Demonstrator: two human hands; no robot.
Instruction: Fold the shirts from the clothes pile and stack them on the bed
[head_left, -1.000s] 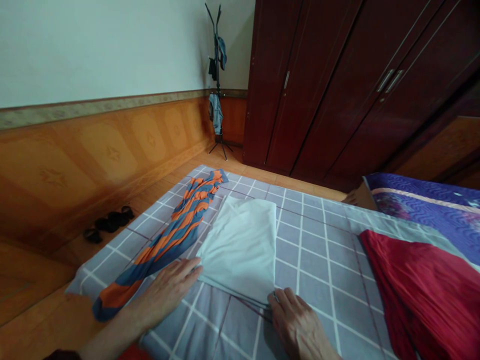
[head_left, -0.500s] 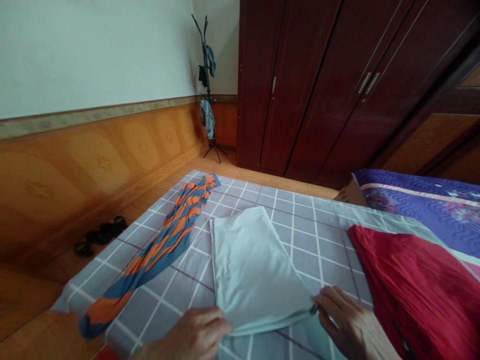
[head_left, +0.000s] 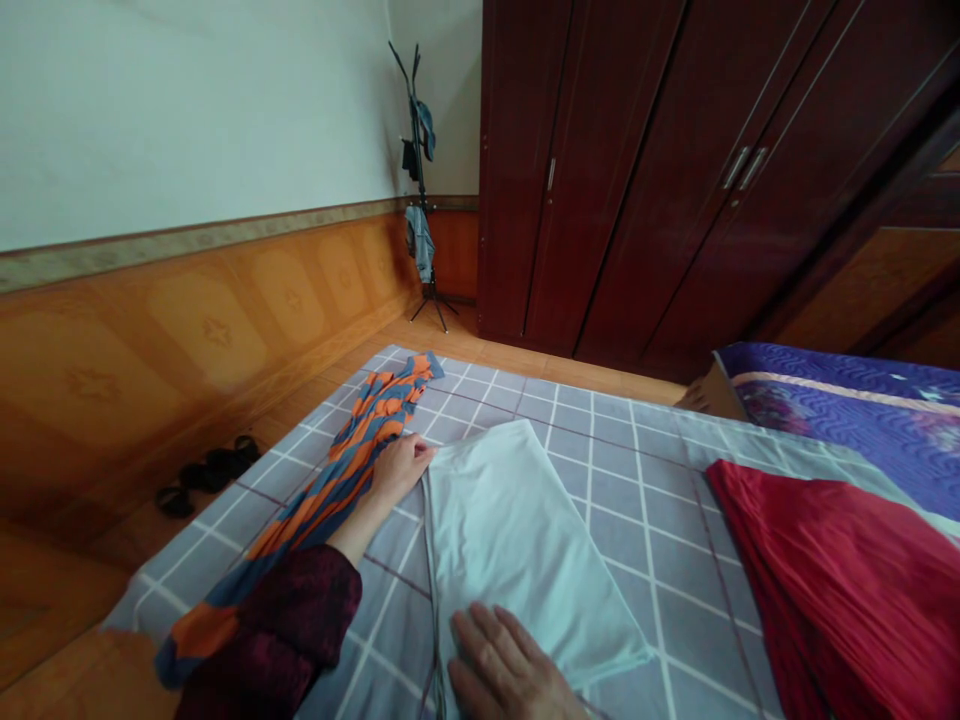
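Note:
A pale mint-green garment point(head_left: 517, 540), folded into a tapering flat shape, lies in the middle of the checked bedspread point(head_left: 600, 440). Its exact kind cannot be made out. My left hand point(head_left: 403, 468) reaches to the garment's far left corner, with thumb and fingers pinched on the edge there. On the near part of the cloth, my right hand point(head_left: 510, 665) rests flat, palm down with fingers stretched out. An orange and blue striped garment point(head_left: 360, 440) lies lengthwise at the left, partly covered by my left forearm in its dark purple sleeve.
A red garment point(head_left: 832, 560) lies at the right, beside a purple quilted cover point(head_left: 862, 400). Beyond the bed stand a dark red wardrobe point(head_left: 600, 180) and a black coat rack point(head_left: 418, 170). Dark sandals point(head_left: 214, 468) sit on the floor at the left.
My left hand has moved from the near left corner to the far left corner of the mint-green garment. My right hand has let go of the near right corner and now lies flat on the cloth.

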